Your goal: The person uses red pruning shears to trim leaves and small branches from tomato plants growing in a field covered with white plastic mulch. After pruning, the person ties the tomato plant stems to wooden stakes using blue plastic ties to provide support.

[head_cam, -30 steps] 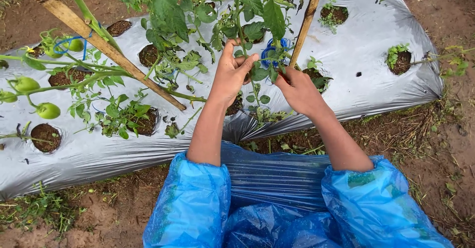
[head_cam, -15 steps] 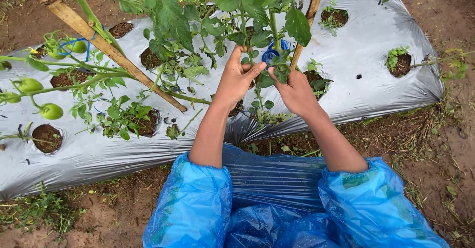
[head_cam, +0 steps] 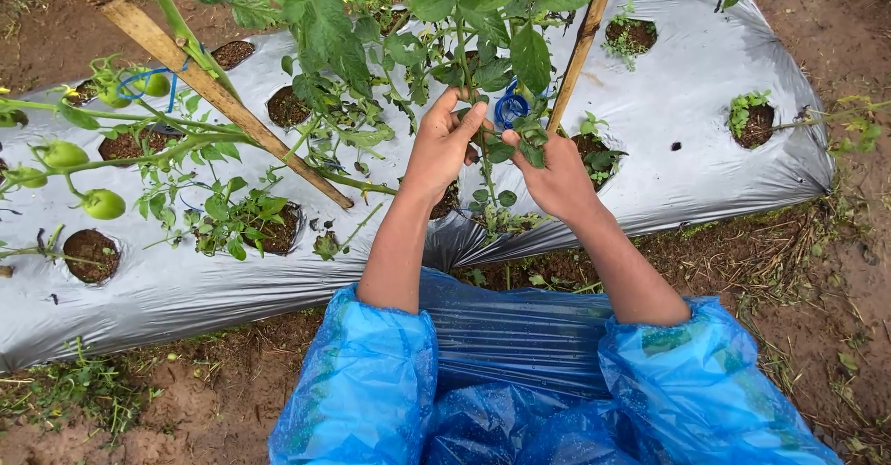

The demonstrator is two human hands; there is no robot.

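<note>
A single head-worn camera looks steeply down from close above, facing forward over the person's blue sleeves (head_cam: pixel 371 381) at the near edge, past both raised forearms to the silver-mulched bed (head_cam: pixel 705 122) farther off.

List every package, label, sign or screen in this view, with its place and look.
None in view: no package, label, sign or screen.
Nearest things to wrapping: the silver plastic mulch sheet over the soil bed, with round planting holes.
Blue string looped at the bamboo stake, at the fingertips of the left hand and the right hand.
</note>
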